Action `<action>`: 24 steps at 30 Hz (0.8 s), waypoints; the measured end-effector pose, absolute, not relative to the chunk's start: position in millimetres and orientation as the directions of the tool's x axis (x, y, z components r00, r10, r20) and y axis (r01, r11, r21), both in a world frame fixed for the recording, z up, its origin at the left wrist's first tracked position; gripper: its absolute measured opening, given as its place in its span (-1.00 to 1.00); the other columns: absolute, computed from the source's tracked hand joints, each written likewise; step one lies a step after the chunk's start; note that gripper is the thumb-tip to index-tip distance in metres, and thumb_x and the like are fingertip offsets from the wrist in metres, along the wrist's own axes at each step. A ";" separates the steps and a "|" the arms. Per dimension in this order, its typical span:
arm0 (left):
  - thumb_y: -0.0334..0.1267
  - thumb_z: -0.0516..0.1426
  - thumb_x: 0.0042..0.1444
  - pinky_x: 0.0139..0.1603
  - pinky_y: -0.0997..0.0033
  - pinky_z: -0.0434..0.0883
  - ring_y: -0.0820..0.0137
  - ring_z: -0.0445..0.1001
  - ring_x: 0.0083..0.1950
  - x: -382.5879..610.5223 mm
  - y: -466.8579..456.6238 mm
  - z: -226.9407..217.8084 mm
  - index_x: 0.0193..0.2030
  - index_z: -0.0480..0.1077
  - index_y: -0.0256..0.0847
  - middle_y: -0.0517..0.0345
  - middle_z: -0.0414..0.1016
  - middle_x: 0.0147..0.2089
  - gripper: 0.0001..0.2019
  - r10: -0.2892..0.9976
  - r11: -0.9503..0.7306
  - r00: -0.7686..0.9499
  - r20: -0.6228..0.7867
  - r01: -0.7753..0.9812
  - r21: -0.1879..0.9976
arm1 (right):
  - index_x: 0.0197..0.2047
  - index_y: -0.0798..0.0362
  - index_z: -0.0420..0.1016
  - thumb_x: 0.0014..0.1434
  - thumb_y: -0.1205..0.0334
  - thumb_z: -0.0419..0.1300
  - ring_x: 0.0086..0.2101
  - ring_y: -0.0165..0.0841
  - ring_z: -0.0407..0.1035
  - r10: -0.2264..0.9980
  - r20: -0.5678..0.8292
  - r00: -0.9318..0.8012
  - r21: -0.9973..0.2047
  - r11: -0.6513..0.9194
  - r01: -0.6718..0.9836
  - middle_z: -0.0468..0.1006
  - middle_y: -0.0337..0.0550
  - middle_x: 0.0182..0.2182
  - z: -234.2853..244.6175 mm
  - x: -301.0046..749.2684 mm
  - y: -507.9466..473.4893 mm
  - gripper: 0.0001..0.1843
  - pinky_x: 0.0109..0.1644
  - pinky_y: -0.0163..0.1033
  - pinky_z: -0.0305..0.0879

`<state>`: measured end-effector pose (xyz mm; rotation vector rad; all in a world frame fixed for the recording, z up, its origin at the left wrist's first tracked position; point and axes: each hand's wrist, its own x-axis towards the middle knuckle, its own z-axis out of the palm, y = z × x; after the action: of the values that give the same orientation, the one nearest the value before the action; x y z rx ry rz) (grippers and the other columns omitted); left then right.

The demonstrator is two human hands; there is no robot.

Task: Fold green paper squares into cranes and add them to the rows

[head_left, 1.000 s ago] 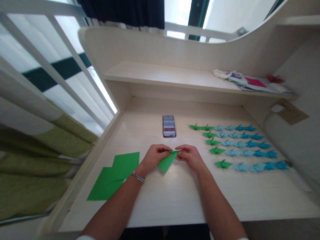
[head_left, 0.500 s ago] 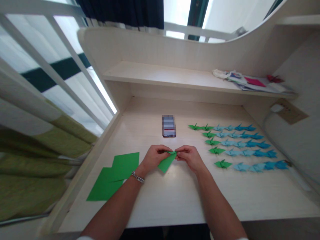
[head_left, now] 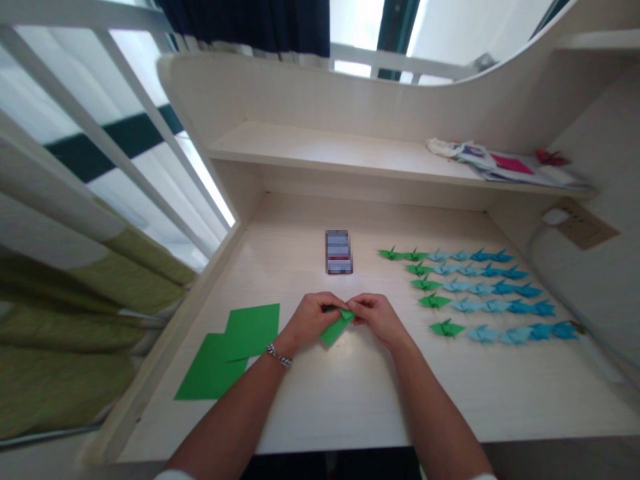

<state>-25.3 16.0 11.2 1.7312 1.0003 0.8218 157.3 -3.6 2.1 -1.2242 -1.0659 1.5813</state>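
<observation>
Over the middle of the pale wooden desk (head_left: 350, 400), both my hands pinch a small folded piece of green paper (head_left: 336, 327). My left hand (head_left: 313, 317), with a metal bracelet at the wrist, grips its left side, fingers closed. My right hand (head_left: 376, 317) pinches its upper right tip, fingers closed. The two hands nearly touch. Two flat green paper sheets (head_left: 230, 350) lie overlapped to the left of my left forearm.
A phone (head_left: 339, 252) lies behind my hands. Rows of folded green cranes (head_left: 425, 285) and blue cranes (head_left: 493, 290) cover the desk's right side. Papers (head_left: 500, 165) lie on the shelf at the back right. A white railing and curtains stand to the left.
My hands have drawn closer together and the green paper between them has been folded narrower and smaller. Nothing else on the desk has moved.
</observation>
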 end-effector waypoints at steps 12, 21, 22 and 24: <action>-0.39 0.15 -0.05 -0.30 0.44 0.40 0.39 0.50 -0.34 -29.1 19.9 4.6 -0.28 0.55 -0.27 0.05 0.59 -0.32 -0.81 0.875 -0.112 0.484 -0.015 0.232 0.966 | -0.38 0.14 0.58 -0.15 0.06 0.34 -0.56 -0.45 0.32 0.951 -0.233 -0.203 -0.968 -0.246 -0.041 0.52 -0.21 -0.55 -7.3 163.3 -1.3 -0.68 -0.42 -0.32 0.28; -0.38 0.14 -0.01 -0.16 0.39 0.41 0.35 0.52 -0.22 -31.6 21.8 10.6 -0.27 0.56 -0.23 0.03 0.59 -0.22 -0.81 0.839 -0.126 0.545 0.005 0.186 0.974 | -0.37 0.14 0.56 -0.08 0.10 0.30 -0.58 -0.44 0.34 0.958 -0.221 -0.183 -0.975 -0.218 0.038 0.51 -0.21 -0.59 -5.0 163.4 -1.6 -0.73 -0.45 -0.32 0.29; -0.37 0.14 -0.01 -0.17 0.39 0.41 0.35 0.52 -0.23 -32.3 22.6 9.4 -0.27 0.56 -0.23 0.03 0.59 -0.23 -0.81 0.844 -0.111 0.537 -0.011 0.195 0.975 | -0.37 0.14 0.56 -0.08 0.10 0.29 -0.58 -0.44 0.34 0.961 -0.218 -0.172 -0.976 -0.213 0.049 0.51 -0.21 -0.59 -4.4 163.2 -1.6 -0.74 -0.46 -0.32 0.29; -0.34 0.14 0.00 -0.22 0.40 0.41 0.35 0.52 -0.26 -34.0 24.6 7.1 -0.27 0.56 -0.24 0.04 0.60 -0.26 -0.81 0.859 -0.084 0.511 -0.043 0.224 0.971 | -0.37 0.13 0.56 -0.06 0.10 0.28 -0.59 -0.43 0.34 0.966 -0.212 -0.149 -0.977 -0.204 0.066 0.50 -0.20 -0.61 -3.1 163.0 -1.5 -0.75 -0.47 -0.32 0.29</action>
<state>-34.0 24.6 7.1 1.6037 0.9490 0.6897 163.0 -1.5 -3.1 -1.3246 -1.2558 1.4587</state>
